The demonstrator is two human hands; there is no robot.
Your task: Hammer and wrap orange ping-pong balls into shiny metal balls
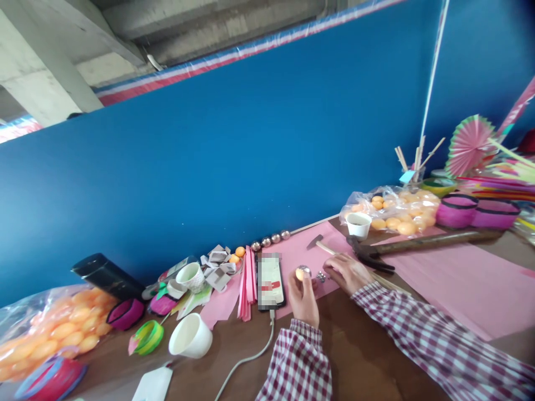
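Note:
Between the fingertips of my left hand (304,303) is an orange ball (301,273), like a ping-pong ball, with a shiny silver patch on its upper right. Just right of it, a small heap of silver tack-like pieces (321,276) lies on pink paper. My right hand (348,273) is beside this heap, palm down, fingers bent and drawn together at the tips. Whatever they pinch is too small to make out. Beyond the right hand lies a small hammer (316,241), its handle running toward that hand.
A phone (271,283) with a cable lies left of my left hand. Silver balls (271,240) line the wall (251,139). A large hammer (438,240) and a bag of orange balls (405,214) are right; another bag (62,328), cups and paper scraps are left.

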